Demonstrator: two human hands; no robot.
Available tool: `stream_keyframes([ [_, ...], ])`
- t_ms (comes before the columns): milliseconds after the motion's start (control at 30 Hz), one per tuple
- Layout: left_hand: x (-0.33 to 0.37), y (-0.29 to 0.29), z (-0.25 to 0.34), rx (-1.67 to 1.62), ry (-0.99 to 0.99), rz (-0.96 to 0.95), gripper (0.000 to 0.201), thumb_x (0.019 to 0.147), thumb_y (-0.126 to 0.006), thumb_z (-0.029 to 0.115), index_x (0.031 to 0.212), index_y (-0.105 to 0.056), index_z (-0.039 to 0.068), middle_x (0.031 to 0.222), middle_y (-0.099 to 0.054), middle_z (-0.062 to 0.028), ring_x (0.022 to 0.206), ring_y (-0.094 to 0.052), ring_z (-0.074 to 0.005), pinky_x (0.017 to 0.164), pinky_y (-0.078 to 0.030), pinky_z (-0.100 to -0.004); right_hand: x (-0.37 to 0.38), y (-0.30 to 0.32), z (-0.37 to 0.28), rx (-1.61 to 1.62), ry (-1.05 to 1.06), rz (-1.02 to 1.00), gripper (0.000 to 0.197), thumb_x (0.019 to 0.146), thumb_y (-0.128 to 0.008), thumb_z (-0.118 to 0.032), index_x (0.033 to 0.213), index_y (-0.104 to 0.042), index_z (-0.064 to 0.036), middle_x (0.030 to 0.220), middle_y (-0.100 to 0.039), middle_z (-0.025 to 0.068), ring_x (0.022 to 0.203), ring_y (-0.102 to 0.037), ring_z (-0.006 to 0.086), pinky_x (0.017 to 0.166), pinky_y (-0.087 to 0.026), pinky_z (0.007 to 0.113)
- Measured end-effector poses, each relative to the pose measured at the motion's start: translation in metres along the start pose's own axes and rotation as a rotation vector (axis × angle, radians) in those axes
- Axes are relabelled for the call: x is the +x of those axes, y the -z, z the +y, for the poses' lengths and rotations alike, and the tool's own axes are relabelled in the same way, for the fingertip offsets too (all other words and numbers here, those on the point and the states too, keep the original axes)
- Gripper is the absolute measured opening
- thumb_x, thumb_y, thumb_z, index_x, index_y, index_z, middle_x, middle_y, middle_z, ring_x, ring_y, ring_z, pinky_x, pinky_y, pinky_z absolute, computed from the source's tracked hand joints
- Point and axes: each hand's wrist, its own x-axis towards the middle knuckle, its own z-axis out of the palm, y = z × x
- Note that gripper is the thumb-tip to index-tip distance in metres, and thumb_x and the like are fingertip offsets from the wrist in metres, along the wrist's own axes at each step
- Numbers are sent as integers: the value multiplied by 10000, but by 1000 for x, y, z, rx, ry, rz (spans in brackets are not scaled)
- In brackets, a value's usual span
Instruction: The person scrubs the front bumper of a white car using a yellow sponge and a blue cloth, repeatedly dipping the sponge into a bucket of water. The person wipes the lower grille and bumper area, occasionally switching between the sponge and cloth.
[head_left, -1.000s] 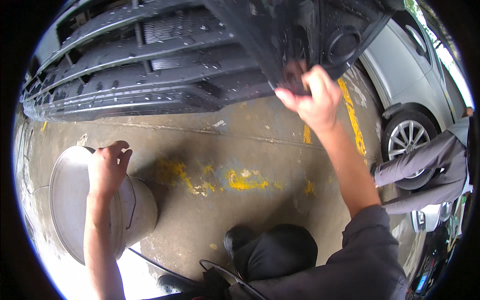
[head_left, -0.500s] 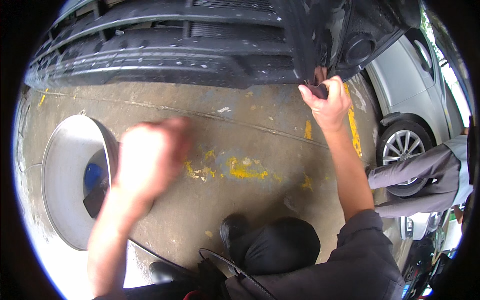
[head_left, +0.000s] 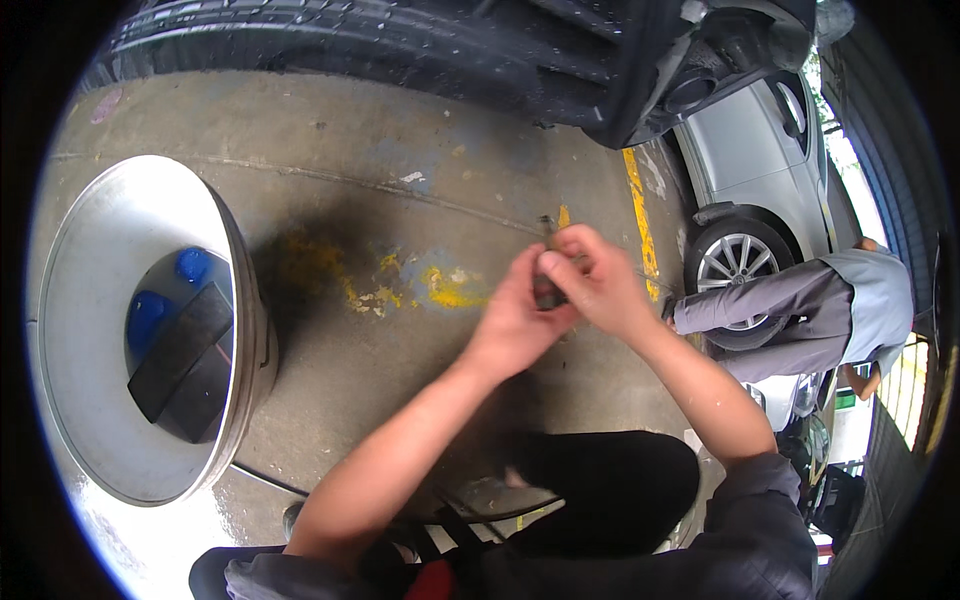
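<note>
One fisheye view, worn on the person's head, faces down and forward over a black-trousered knee (head_left: 630, 480) to the concrete floor (head_left: 340, 400). Left hand (head_left: 515, 318) and right hand (head_left: 608, 288) appear close, near mid-frame; the dark car bumper (head_left: 440, 60) spans the top; the silver car (head_left: 735, 150) stands farther off, right.

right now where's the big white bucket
In the head view, the bucket stands on the floor at the far left, to the left of the left hand, with two blue things inside.
</note>
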Motion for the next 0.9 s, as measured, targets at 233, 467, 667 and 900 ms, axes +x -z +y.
stream_keyframes([
  [233,38,36,-5,-167,131,261,254,1141,-547,265,1173,-696,62,1044,-737,-14,928,-662,-89,819,-563,-303,11,-10,25,75,165,46,261,998,-722,-148,1227,-681,-28,994,-739,131,810,-728,198,706,-585,324],
  [467,104,-20,-11,-59,-109,406,293,1075,-640,127,1323,-606,-24,1072,-747,-86,876,-695,-124,783,-569,-283,62,33,91,539,-69,33,234,1009,-735,-86,1214,-701,23,971,-749,57,809,-690,93,732,-569,270],
  [667,129,-43,-37,1136,-686,807,541,961,-720,60,1463,-520,20,1396,-541,-255,1295,-561,-429,1086,-500,-461,123,43,137,540,38,-194,132,1019,-716,-68,1084,-748,43,868,-739,23,783,-659,58,689,-538,227],
  [900,121,-80,-52,57,-281,587,713,1029,-716,299,1603,-386,35,1531,-517,-146,1396,-521,-259,1120,-469,-380,135,66,140,513,170,-472,318,1111,-599,-225,1226,-714,49,1051,-745,71,910,-683,112,804,-564,287],
])
